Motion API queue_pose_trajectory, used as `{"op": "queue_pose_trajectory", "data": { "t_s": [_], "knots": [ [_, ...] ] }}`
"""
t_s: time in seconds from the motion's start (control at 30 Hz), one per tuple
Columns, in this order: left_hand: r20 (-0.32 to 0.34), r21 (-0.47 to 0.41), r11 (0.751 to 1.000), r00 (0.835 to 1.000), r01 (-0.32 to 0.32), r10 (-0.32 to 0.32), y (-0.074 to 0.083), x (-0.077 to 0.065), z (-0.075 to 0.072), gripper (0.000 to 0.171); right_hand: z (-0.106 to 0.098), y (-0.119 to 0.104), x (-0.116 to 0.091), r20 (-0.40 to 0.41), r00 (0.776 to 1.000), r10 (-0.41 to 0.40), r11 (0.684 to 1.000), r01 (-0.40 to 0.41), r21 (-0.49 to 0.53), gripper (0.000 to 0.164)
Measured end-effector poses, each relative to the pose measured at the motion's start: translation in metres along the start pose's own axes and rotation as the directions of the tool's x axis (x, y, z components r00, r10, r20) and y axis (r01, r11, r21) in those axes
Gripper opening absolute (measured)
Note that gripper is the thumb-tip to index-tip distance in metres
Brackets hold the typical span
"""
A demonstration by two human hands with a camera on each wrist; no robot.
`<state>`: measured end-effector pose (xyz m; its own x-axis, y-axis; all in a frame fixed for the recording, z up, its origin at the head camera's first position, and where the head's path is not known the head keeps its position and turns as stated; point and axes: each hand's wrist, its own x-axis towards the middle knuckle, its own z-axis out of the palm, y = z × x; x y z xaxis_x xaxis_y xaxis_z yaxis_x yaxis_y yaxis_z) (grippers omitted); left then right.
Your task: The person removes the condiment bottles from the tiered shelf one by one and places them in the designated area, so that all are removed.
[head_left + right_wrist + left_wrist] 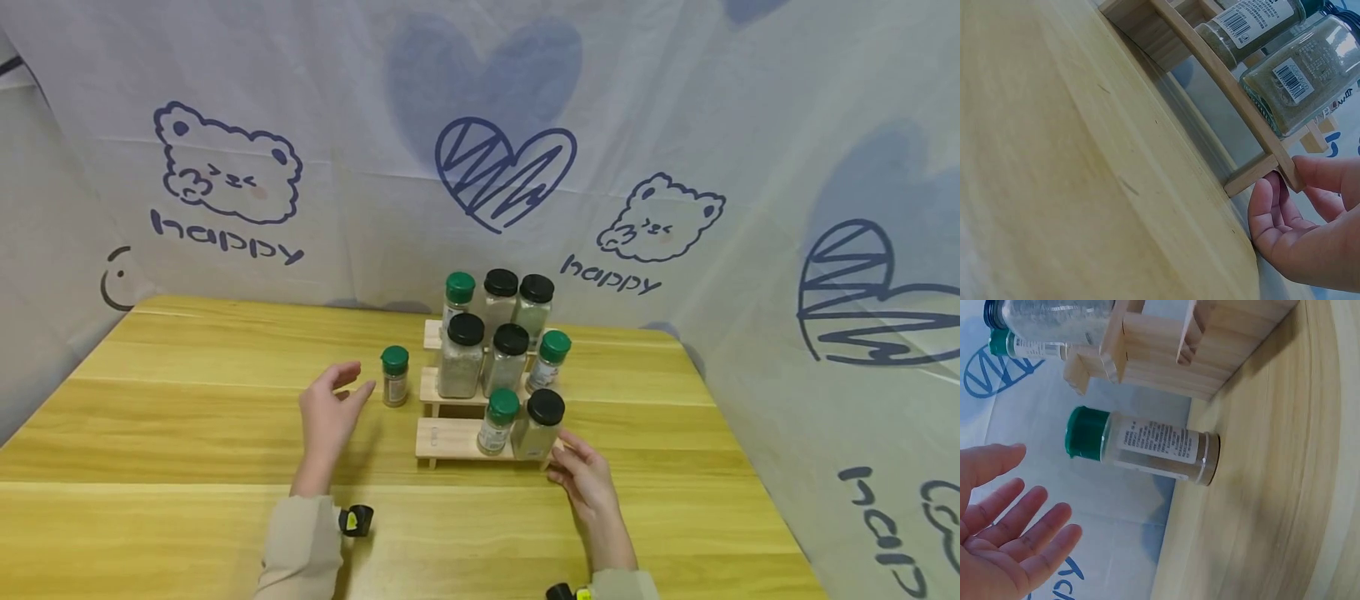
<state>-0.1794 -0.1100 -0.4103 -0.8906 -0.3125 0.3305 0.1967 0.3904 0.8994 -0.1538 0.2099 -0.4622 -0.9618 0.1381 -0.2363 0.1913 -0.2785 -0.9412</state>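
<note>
The left hand [327, 414], grip wide, is beside a clear, green-topped round jar [395, 382] on the yellow wooden surface [187, 400]. The right hand [590, 482] holds a pale wooden step rack [456, 442] by its corner.

Left wrist view: bare left hand [1016, 540] cut off by left edge, pale wooden tiered rack [1166, 376] by top edge; print on green-capped clear cylindrical jar [1145, 445] too small to be read. Right wrist view: bare right hand [1310, 244] cut off by right edge. Head view: green-capped clear jar in back row [458, 295] partly hidden by black-capped square clear jar [461, 365].
</note>
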Motion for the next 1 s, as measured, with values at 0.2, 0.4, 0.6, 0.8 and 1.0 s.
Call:
{"op": "queue_pose_trajectory", "data": {
  "t_s": [0.2,0.4,0.6,0.8,1.0],
  "knots": [
    [-0.091,-0.021,0.995,0.991,-0.096,0.094,0.008,-0.003,0.003,0.019,0.000,-0.001,-0.001,0.006,1.000,-0.003,1.000,0.003,0.005,0.044],
    [-0.128,-0.030,0.984,0.977,-0.175,0.170,0.017,-0.006,0.005,0.011,0.001,-0.001,-0.001,0.007,1.000,0.001,1.000,-0.001,0.007,0.044],
    [-0.113,-0.060,0.969,0.966,-0.242,0.234,0.026,-0.012,0.016,0.010,0.000,-0.001,0.000,0.004,1.000,0.000,1.000,0.000,0.015,0.043],
    [-0.093,-0.082,0.958,0.959,-0.276,0.269,0.028,-0.015,0.027,0.009,-0.001,0.001,0.001,0.008,1.000,-0.011,1.000,0.010,0.026,0.041],
    [-0.037,-0.151,0.959,0.971,-0.241,0.238,0.038,-0.022,0.035,0.007,-0.002,0.001,0.000,0.019,1.000,-0.018,1.000,0.017,0.017,0.041]
  ]
}}
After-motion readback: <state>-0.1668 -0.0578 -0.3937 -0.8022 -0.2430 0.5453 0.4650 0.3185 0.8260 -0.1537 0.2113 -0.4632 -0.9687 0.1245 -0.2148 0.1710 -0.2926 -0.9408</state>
